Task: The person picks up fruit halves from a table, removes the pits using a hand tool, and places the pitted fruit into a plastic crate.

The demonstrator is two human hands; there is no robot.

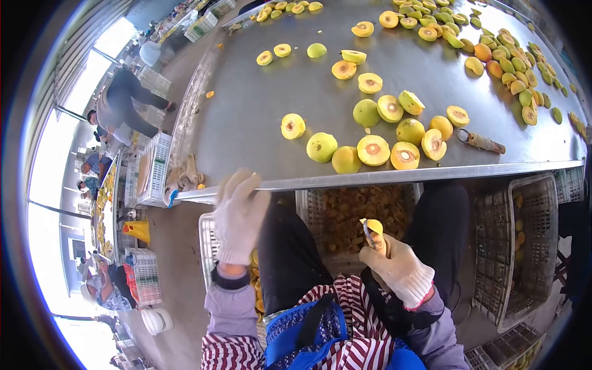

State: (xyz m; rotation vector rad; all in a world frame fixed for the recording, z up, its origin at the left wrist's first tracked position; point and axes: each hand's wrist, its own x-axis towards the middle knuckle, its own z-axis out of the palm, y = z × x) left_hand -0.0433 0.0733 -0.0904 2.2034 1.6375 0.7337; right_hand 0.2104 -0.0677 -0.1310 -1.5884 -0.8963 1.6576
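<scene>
The right grip (398, 268), in a white knit glove, is pinched shut around a yellow fruit piece (375, 227) and what looks like a small metal blade (367, 235). It holds them low over the lap, below the level of the steel desk (259, 111). The left grip (239, 213), also gloved, holds nothing: its fingers are loosely spread, with the tips hooked on the desk's front edge. The fruit nearest that edge, a whole yellow-green one (321, 147), lies up and to the right of the left grip, touching a cluster of pitted halves (373, 150). The left grip is clearly the nearer of the two to it. Just beyond the held piece, between the knees, stands a crate of scraps (345, 216). A wooden-handled tool (484, 142) lies on the desk further right, near the edge.
</scene>
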